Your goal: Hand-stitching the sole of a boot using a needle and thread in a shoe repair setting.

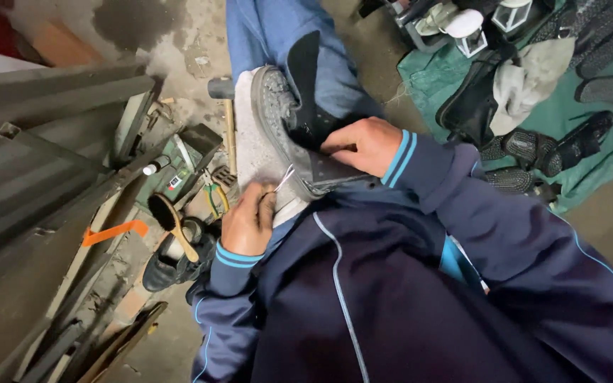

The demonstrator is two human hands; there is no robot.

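Grey shoe (278,120) lay sole-up across lap. Right hand (363,145) pressed down on dark upper, grip clamped on shoe. Left hand (248,221) pinched thin metal needle (284,179) at sole edge, fingers together. Sole looked stiff, upper soft; hold best by heel. Brush (172,223) lay nearby.

Dim, even light, soft shadows, slight blur, edges bent by wide lens.

Two hands: left hand (248,221), right hand (363,144). One grey shoe (278,120), one brush (172,221), one hammer (225,113), one pair of pliers (214,195), one needle (284,178).
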